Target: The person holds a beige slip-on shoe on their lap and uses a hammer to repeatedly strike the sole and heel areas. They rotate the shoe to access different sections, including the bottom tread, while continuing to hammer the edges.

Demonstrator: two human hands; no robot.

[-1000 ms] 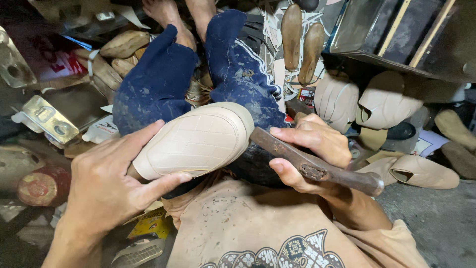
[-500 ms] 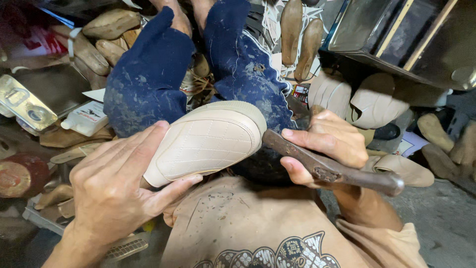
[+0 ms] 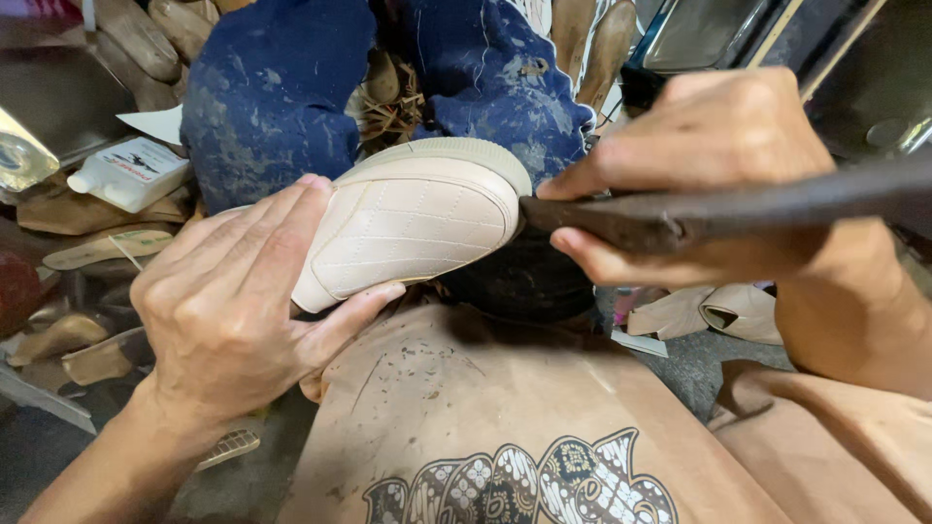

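Shoe (image 3: 413, 228), cream with quilted stitching and a ribbed sole edge, is held at the centre of the view over the person's lap, toe end pointing right. Left hand (image 3: 233, 311) grasps it from the near left: fingers lie along the top, thumb presses underneath. Right hand (image 3: 699, 180) is clenched round a dark, worn tool handle (image 3: 738, 209), which runs off to the right; its left end sits touching the toe of the shoe. Tool head is not clearly visible, so its kind cannot be confirmed.

Step in hand, by judgement: working the toe or sole edge of the shoe with the tool while the left hand steadies it. Any further stroke would call for a firm left grip and the tool kept clear of the left thumb.

Surroundings: blue trousers (image 3: 272, 107) beyond the shoe, brown apron (image 3: 466, 417) with a patterned print nearer, wooden shoe lasts (image 3: 136, 39) far left, a white bottle (image 3: 126, 175) at left, and further cream shoe parts (image 3: 723, 311) lower right.
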